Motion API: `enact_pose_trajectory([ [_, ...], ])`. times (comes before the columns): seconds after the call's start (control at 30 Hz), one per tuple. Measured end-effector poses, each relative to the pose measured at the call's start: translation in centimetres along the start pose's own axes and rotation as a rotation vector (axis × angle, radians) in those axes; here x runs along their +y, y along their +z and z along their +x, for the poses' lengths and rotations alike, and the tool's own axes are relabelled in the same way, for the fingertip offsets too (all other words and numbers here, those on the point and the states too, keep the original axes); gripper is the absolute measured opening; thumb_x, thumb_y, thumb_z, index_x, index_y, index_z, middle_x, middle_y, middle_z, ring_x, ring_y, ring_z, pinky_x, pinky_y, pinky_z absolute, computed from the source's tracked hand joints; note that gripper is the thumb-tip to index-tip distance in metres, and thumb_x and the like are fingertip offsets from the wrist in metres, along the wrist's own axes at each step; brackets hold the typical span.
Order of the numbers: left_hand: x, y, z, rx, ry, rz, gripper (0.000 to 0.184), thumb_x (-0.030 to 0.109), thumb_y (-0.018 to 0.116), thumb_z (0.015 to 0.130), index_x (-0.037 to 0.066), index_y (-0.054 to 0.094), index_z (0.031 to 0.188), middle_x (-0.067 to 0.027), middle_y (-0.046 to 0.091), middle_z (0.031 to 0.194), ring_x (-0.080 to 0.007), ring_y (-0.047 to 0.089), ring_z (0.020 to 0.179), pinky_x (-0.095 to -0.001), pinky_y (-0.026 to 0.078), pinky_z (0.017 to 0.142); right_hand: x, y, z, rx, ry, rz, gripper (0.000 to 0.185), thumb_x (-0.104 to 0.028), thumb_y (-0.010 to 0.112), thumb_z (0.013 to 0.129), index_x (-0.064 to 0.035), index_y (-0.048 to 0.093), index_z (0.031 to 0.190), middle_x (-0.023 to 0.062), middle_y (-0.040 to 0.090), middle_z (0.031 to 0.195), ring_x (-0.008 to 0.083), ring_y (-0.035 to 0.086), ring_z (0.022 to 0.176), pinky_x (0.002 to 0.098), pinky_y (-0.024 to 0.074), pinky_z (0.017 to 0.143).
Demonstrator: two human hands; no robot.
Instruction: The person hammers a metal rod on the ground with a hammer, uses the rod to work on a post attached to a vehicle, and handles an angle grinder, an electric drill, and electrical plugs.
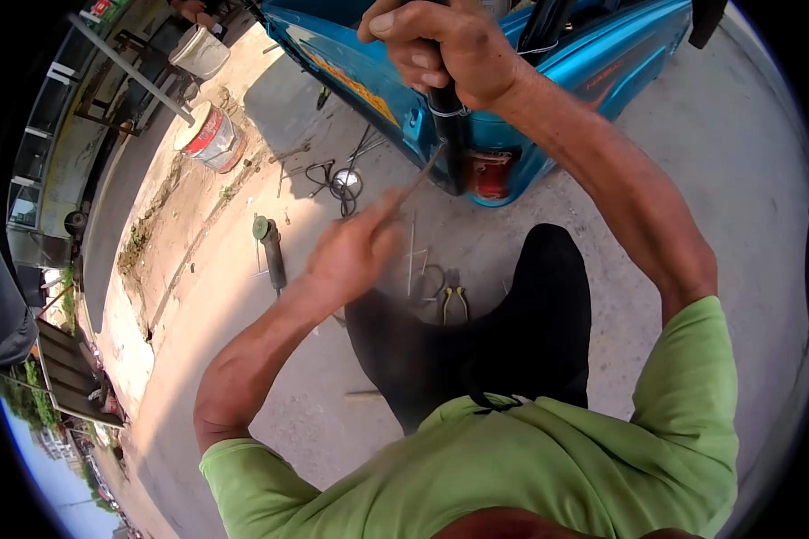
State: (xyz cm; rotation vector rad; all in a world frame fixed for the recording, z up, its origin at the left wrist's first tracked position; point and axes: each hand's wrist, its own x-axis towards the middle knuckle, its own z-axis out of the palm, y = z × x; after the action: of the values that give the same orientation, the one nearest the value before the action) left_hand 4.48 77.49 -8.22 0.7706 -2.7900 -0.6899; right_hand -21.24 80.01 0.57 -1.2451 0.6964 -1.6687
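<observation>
At the top of the view, my right hand (463, 49) is wrapped round a black tube (447, 121) on the blue vehicle body (562, 103). My left hand (355, 251), smeared by motion, is closed round a thin rod-like tool (430, 171) whose far end points up at the black tube. What part of the tool lies inside the fist is hidden. A red tail light (492, 173) sits on the blue body just right of the tube's lower end.
Pliers with yellow-green handles (456, 305), a coiled black cable (333, 180) and a dark cylindrical tool with a green end (271, 247) lie on the ground. A red and white bucket (214, 139) holds a pole. Another bucket (200, 52) stands near a person at the upper left.
</observation>
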Motion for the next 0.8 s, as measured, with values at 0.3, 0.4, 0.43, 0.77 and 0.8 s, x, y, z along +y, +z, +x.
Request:
enact_pose_trajectory([
  [0.3, 1.3, -2.4, -0.2, 0.057, 0.113, 0.105, 0.043, 0.024, 0.059, 0.102, 0.017, 0.052, 0.143, -0.0152, 0.067, 0.081, -0.0285, 0.068, 0.068, -0.0409, 0.054, 0.057, -0.5, 0.0, -0.5, 0.031, -0.004, -0.146, 0.017, -0.022, 0.066, 0.092, -0.0048, 0.067, 0.091, -0.0040, 0.047, 0.055, 0.0084, 0.043, 0.040, 0.0254, 0.0336, 0.038],
  [0.4, -0.3, -1.7, -0.7, -0.066, -0.225, -0.806, 0.043, 0.026, 0.056, 0.104, 0.010, 0.051, 0.143, -0.0112, 0.065, 0.081, -0.0163, 0.060, 0.062, -0.0310, 0.047, 0.047, 1.6, -1.5, 0.4, -0.034, -0.121, -0.330, 0.023, -0.029, 0.061, 0.098, -0.0082, 0.070, 0.101, -0.0032, 0.045, 0.055, 0.0077, 0.045, 0.043, 0.0282, 0.0402, 0.044],
  [0.43, -0.7, -1.3, -1.0, -0.148, -0.412, -1.180, 0.044, 0.027, 0.055, 0.104, 0.008, 0.050, 0.143, -0.0103, 0.064, 0.082, -0.0125, 0.056, 0.061, -0.0274, 0.044, 0.043, 2.0, -1.7, 0.6, -0.070, -0.173, -0.418, 0.027, -0.032, 0.058, 0.100, -0.0099, 0.071, 0.106, -0.0028, 0.043, 0.056, 0.0074, 0.045, 0.045, 0.0296, 0.0436, 0.047],
  [0.77, -0.2, -0.2, -0.3, -0.347, -0.480, -1.408, 0.049, 0.030, 0.049, 0.107, 0.009, 0.043, 0.151, -0.0120, 0.061, 0.075, -0.0098, 0.040, 0.038, -0.0235, 0.032, 0.033, 2.2, -2.1, 0.8, -0.137, -0.185, -0.338, 0.025, -0.033, 0.060, 0.100, -0.0098, 0.070, 0.101, -0.0038, 0.043, 0.056, 0.0063, 0.046, 0.046, 0.0285, 0.0414, 0.047],
  [0.8, 0.2, -0.5, -0.1, -0.354, -0.482, -1.317, 0.048, 0.030, 0.049, 0.107, 0.009, 0.045, 0.150, -0.0112, 0.061, 0.074, -0.0095, 0.040, 0.037, -0.0237, 0.032, 0.033, 2.2, -1.9, 0.8, -0.135, -0.189, -0.315, 0.025, -0.033, 0.060, 0.099, -0.0096, 0.070, 0.101, -0.0038, 0.043, 0.056, 0.0063, 0.046, 0.045, 0.0285, 0.0411, 0.046],
])
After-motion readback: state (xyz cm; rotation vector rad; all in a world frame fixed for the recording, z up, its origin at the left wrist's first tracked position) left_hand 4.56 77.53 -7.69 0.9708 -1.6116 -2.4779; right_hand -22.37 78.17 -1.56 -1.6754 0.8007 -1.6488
